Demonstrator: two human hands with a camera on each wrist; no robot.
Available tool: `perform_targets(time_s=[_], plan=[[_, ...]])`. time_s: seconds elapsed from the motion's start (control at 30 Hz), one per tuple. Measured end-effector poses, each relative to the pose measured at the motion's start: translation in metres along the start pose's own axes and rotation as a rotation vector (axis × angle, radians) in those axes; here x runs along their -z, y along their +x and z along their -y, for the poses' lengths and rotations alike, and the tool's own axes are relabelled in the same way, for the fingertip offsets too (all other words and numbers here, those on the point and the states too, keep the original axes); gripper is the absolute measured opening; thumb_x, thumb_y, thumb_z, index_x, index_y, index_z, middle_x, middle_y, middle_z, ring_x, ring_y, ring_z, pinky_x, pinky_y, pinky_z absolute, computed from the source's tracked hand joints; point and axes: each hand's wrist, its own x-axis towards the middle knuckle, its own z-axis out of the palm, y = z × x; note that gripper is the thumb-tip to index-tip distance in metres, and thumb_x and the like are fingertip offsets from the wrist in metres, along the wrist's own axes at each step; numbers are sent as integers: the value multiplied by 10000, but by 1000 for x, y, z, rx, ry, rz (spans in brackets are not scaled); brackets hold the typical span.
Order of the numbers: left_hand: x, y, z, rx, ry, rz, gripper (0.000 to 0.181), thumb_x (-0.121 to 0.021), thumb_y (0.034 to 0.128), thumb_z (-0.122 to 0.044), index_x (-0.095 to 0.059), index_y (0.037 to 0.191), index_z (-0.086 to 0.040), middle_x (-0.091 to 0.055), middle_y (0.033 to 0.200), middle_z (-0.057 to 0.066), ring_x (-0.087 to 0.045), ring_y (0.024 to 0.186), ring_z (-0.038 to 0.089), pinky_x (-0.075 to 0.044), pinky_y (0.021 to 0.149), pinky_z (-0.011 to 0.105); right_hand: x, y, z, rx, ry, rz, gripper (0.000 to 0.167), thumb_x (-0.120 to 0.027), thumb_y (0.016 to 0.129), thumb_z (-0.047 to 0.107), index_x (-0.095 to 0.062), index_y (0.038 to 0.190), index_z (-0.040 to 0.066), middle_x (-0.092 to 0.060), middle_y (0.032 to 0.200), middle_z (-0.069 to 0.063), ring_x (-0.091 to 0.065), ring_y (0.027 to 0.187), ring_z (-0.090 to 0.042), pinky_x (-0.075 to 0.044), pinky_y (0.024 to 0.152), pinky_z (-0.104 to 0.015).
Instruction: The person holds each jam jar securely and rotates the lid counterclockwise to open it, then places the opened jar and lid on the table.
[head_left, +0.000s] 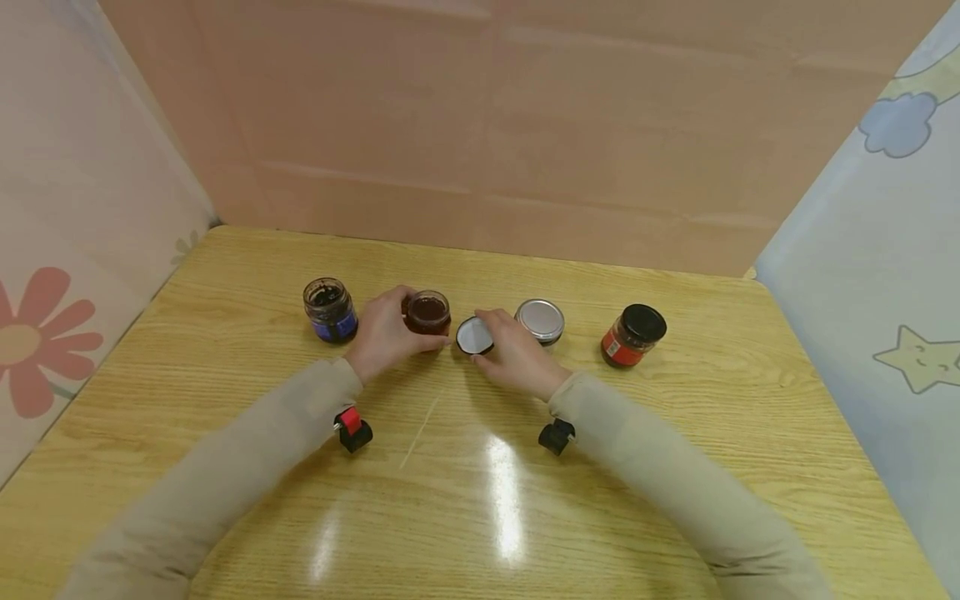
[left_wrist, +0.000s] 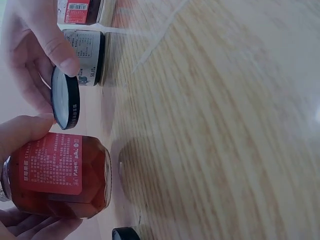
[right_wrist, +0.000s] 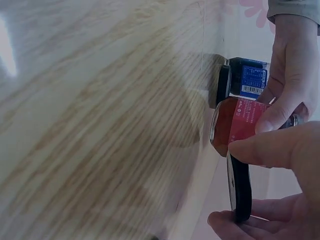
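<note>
My left hand [head_left: 384, 335] grips a glass jar of dark red preserve [head_left: 429, 312] around its side, thumb at the front. The jar is upright with its mouth uncovered; a red label [left_wrist: 52, 165] shows in the left wrist view. Just to its right, my right hand [head_left: 517, 354] pinches a black lid [right_wrist: 242, 190] by its rim between thumb and fingers. The lid is tilted on edge, its white inside facing the jar, with a small gap between them. I cannot tell whether the jar's base touches the table.
An uncovered jar with a blue label [head_left: 333, 321] stands at left, with another black lid [right_wrist: 223, 85] lying by its base. Right of my right hand are a silver-topped jar [head_left: 540, 318] and a black-lidded, red-labelled jar [head_left: 633, 336]. A papered wall [head_left: 487, 167] rises behind the table [head_left: 450, 517].
</note>
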Motion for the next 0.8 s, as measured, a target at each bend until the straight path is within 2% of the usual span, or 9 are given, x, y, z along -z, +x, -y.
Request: perform_targets(time_s=[0.33, 0.8], plan=[[-2, 0, 2, 28, -5, -7, 638, -869, 681, -311, -566, 1154, -6, -650, 1104, 161, -628, 1017, 309, -517, 864, 428, -7, 6, -2, -41, -15, 42, 654, -682, 877, 162, -381, 1402, -86, -500, 1333, -247, -531, 1202, -334, -459, 1001, -418], [-7, 3, 5, 39, -34, -12, 638, -876, 671, -302, -561, 1142, -9, -644, 1095, 159, -620, 1013, 306, -511, 866, 427, -14, 8, -5, -63, -30, 59, 659, -674, 889, 177, -368, 1417, -73, -494, 1333, -248, -542, 1186, -339, -477, 972, -423]])
